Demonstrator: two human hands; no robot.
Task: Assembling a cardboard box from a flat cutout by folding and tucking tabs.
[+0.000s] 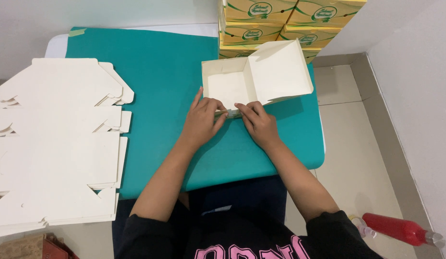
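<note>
A cream cardboard box, partly folded, stands on the teal table cover with its lid tilted up to the right. My left hand and my right hand meet at the box's near wall. Fingers of both hands pinch and press that front edge, thumbs close together. The near flap is mostly hidden under my fingers.
Several flat unfolded cream box blanks lie stacked on the left. Finished yellow and green boxes are piled at the back behind the open box. A red bottle lies on the tiled floor at lower right. A wall runs along the right.
</note>
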